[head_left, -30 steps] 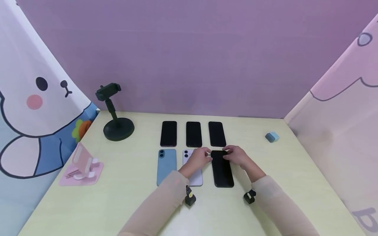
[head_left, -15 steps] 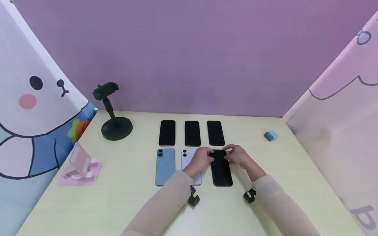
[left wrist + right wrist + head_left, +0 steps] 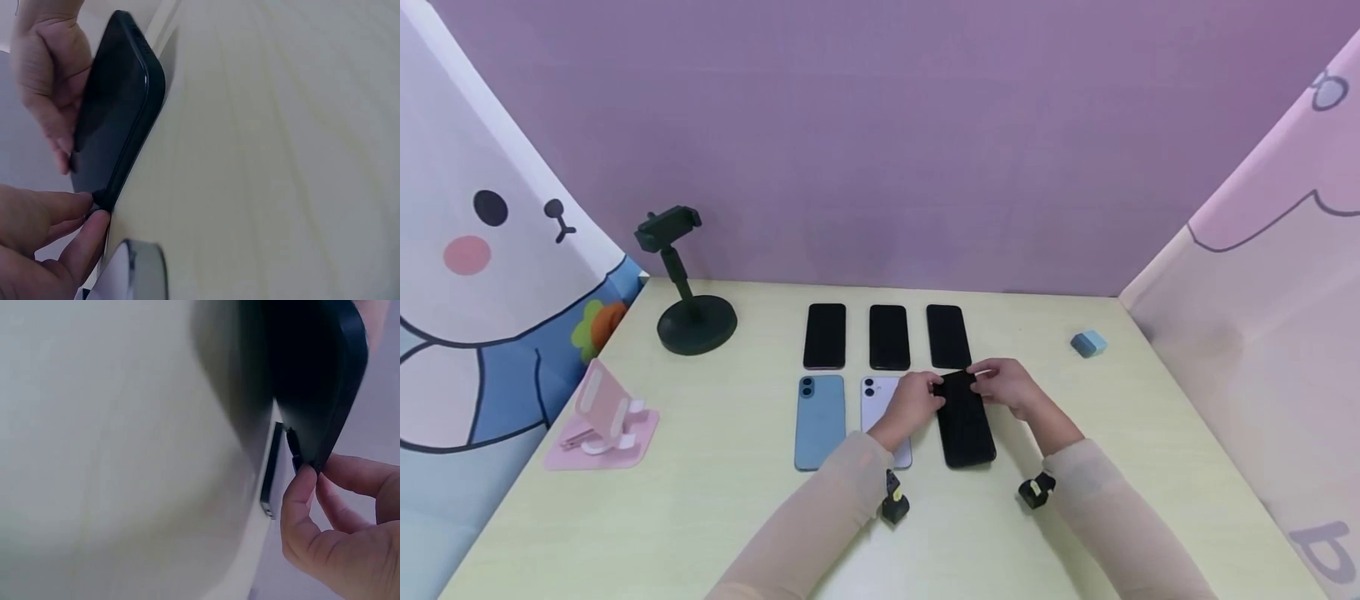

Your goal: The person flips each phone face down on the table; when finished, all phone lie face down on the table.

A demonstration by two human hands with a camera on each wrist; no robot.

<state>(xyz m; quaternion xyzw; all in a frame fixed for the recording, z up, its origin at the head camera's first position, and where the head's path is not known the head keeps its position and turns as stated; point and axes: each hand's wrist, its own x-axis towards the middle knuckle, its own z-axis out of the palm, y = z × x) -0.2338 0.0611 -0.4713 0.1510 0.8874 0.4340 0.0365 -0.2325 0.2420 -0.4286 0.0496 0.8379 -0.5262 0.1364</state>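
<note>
In the head view a black phone (image 3: pixel 966 429) lies screen up in the near row, pinched at its far corners by both hands. My left hand (image 3: pixel 913 407) grips its far left corner between thumb and fingers, partly covering a lilac phone (image 3: pixel 902 454). At the far right corner, my right hand (image 3: pixel 1011 389) pinches the edge. The right wrist view has the black phone (image 3: pixel 312 369) tilted up off the table, casting a shadow below it. A blue phone (image 3: pixel 820 425) rests back up on the left.
Three dark phones form a far row: left (image 3: pixel 825 337), middle (image 3: pixel 889 337) and right (image 3: pixel 948 333). On the left stand a black phone holder (image 3: pixel 697 325) and a pink folding stand (image 3: pixel 638 442). A small blue block (image 3: pixel 1088 343) sits far right on the table (image 3: pixel 700 533).
Both hands have raised the black phone from the table and shifted it slightly away, and it has turned a little. The other phones stay put.
</note>
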